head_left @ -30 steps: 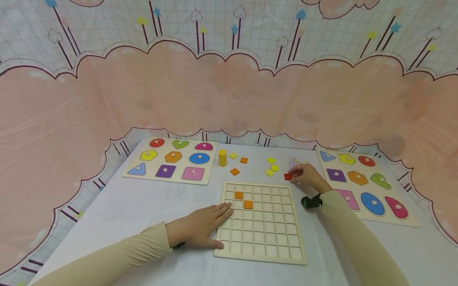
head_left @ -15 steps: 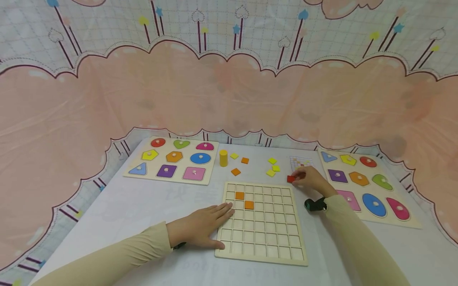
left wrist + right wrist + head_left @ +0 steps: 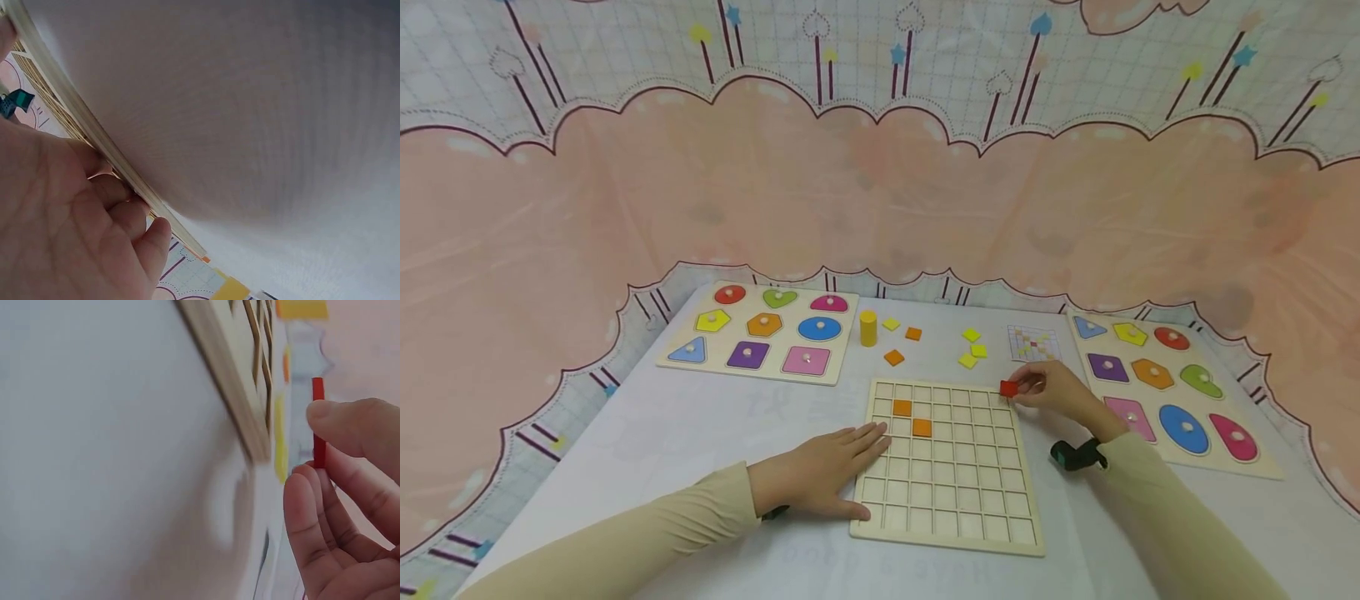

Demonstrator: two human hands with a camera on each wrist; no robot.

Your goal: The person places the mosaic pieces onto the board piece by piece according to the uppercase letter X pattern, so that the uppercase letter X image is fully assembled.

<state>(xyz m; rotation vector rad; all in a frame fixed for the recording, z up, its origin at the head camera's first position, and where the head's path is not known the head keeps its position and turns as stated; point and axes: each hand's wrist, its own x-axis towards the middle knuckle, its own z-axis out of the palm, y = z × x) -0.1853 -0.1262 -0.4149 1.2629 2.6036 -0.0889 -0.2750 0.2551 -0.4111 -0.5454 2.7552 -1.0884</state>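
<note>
My right hand (image 3: 1051,392) pinches a red square tile (image 3: 1008,388) between thumb and fingers, over the far right corner of a wooden grid board (image 3: 955,467). In the right wrist view the red tile (image 3: 319,422) shows edge-on, above the tabletop beside the board's edge (image 3: 225,369). My left hand (image 3: 823,471) lies flat with straight fingers on the board's left edge; the left wrist view has its fingers (image 3: 128,215) along that edge. Two orange tiles sit in the grid, one (image 3: 902,407) in the second row and another (image 3: 921,427) diagonally below it.
Loose yellow tiles (image 3: 977,352) and orange tiles (image 3: 893,357) lie behind the board, near a yellow cylinder (image 3: 868,328). A printed grid card (image 3: 1032,342) lies beyond my right hand. Knobbed shape puzzles flank the board, one at left (image 3: 700,367) and one at right (image 3: 1210,408).
My right hand has lifted the red tile from the table and brought it nearer, to the board's far right corner. The printed card is now uncovered. My left hand stays in place.
</note>
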